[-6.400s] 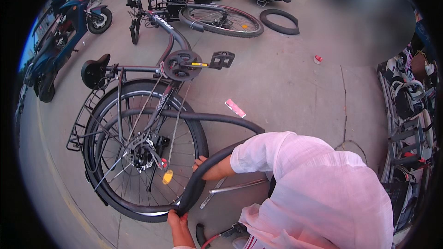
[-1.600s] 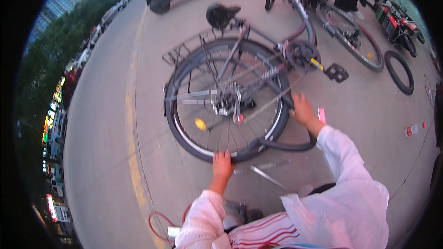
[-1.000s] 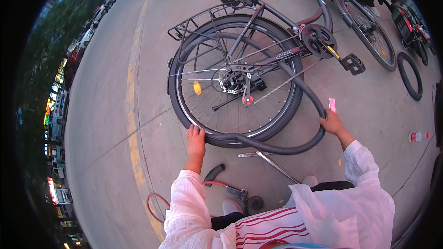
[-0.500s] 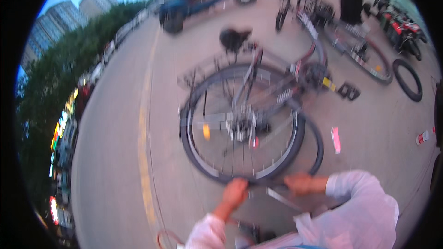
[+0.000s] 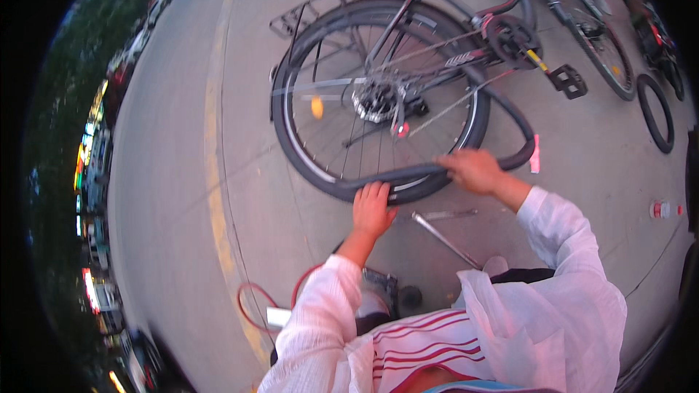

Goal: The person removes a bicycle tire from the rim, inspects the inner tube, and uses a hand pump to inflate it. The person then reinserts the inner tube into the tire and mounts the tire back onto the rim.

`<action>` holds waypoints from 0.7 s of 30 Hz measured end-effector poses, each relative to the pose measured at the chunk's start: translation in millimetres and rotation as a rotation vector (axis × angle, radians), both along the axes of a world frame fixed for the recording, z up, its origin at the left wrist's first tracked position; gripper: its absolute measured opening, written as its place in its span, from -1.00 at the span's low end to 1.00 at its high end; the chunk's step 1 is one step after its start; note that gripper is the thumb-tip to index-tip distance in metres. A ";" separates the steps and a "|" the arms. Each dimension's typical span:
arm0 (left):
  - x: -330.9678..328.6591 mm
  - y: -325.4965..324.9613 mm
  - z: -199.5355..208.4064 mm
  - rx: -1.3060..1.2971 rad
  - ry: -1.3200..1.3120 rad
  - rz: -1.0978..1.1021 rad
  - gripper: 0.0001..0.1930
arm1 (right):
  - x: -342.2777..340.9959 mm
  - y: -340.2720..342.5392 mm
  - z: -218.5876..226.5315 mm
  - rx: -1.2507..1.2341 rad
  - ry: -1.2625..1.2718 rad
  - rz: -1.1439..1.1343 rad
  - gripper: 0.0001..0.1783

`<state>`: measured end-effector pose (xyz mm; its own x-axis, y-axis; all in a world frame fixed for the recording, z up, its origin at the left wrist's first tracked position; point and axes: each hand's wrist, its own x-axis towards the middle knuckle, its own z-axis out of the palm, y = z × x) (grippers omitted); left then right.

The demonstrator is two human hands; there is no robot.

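A bicycle [image 5: 435, 76] lies on its side on the pavement, its rear wheel closest to me. A dark inner tube [image 5: 518, 113] bulges out past the right side of the black tire [image 5: 291, 147] and runs across the wheel's near part. My left hand [image 5: 373, 212] is closed over the tire and tube at the near edge, thumb out to the right. Farther right, my right hand [image 5: 475, 171] grips the tube from above, its index finger stretched along it. The palm sides of both hands are hidden.
Long metal tools [image 5: 445, 240] lie between the wheel and my feet. A red hose [image 5: 251, 298] curls at my left. To the right are a loose tire [image 5: 655, 113], a small bottle [image 5: 660, 209] and a pink strip [image 5: 536, 154]. Another bicycle [image 5: 593, 33] is beyond.
My view has tipped downward, so the wheel sits higher in it. My right hand has moved farther from me relative to the wheel; the tube now crosses inside the tire's near edge.
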<state>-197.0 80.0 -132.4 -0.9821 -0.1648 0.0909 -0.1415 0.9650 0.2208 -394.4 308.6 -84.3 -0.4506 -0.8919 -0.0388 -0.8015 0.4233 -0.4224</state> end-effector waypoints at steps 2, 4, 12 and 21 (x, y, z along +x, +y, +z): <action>-8.5 3.2 14.8 -0.018 -0.093 -0.029 -0.48 | -12.8 -10.5 0.9 -0.062 0.138 -0.031 -0.64; -7.2 7.2 18.0 -0.008 -0.151 0.037 -0.50 | -23.1 -25.3 -3.6 -0.096 0.176 -0.040 -0.63; -8.1 4.4 36.5 0.065 -0.040 0.037 -0.62 | -40.4 -71.6 -48.9 0.130 0.055 0.381 -0.60; 13.1 -109.5 29.1 -0.227 -0.173 0.122 -0.60 | 7.9 -52.6 -10.4 -0.044 -0.204 0.299 -0.11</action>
